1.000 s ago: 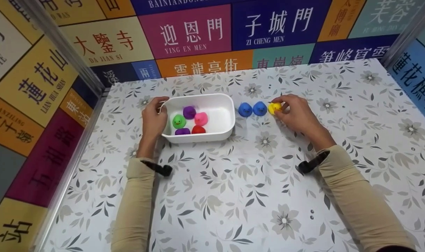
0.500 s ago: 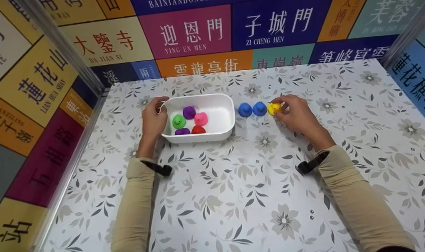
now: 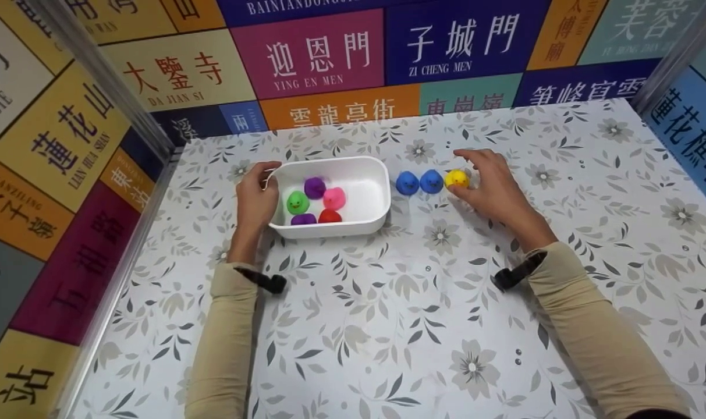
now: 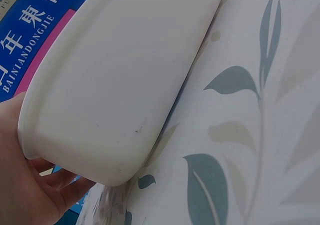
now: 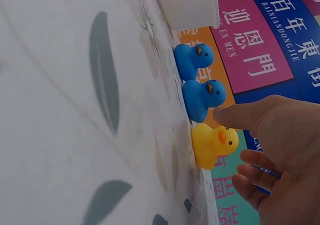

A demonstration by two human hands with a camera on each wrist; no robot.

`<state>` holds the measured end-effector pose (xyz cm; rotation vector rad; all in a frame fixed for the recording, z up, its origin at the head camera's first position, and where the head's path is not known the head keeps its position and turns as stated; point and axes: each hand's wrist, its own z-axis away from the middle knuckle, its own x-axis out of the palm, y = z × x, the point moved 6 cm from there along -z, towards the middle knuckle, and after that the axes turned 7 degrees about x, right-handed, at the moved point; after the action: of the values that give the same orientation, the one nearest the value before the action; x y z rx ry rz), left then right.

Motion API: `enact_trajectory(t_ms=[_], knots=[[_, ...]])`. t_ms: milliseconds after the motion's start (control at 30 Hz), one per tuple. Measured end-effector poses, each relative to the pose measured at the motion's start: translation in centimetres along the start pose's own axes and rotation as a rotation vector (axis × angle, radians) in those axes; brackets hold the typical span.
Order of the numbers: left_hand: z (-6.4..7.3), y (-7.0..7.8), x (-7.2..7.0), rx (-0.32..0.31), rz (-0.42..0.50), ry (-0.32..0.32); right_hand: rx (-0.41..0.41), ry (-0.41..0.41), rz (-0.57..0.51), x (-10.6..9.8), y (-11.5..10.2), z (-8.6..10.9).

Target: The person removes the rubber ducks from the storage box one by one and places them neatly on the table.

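My left hand [image 3: 257, 195] grips the left end of a white plastic box [image 3: 371, 224], fingers curled at its rim. In the left wrist view the fingers [image 4: 62, 185] reach beneath that end. My right hand [image 3: 495, 186] is spread around a yellow rubber duck [image 5: 210, 145], thumb and fingers parted, the duck standing upright on the table. To its left stand two blue rubber ducks [image 3: 431, 181] in a row with it, facing me. Inside the box lie a green duck [image 3: 297, 202], a pink duck [image 3: 334, 198], a red one [image 3: 330, 216] and two purple ones [image 3: 315, 187].
A white tablecloth [image 3: 353, 326] with grey leaves and flowers covers the table. Colourful panels [image 3: 318, 52] with large characters rise behind it and at both sides. Black wrist cameras [image 3: 518, 272] are strapped over the beige sleeves.
My right hand has let go of the yellow duck; its fingers have lifted and spread away from it. The duck stays beside the blue ones. The left hand and box have not moved.
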<state>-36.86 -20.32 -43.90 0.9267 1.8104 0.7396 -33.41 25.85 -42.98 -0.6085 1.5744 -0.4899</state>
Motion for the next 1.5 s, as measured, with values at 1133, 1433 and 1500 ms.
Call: enact_trajectory(t_ms=[1133, 1433, 1500], knots=[[-0.1, 0.1, -0.1, -0.013, 0.001, -0.002, -0.257, -0.003, -0.13, 4.1, -10.1, 1.1], [-0.1, 0.0, 0.0, -0.014, -0.01, -0.012, -0.305, -0.051, -0.14, 6.0, -13.0, 1.5], [0.0, 0.0, 0.0, -0.012, 0.001, -0.01, -0.311, -0.066, -0.148, 6.3, -13.4, 1.6]])
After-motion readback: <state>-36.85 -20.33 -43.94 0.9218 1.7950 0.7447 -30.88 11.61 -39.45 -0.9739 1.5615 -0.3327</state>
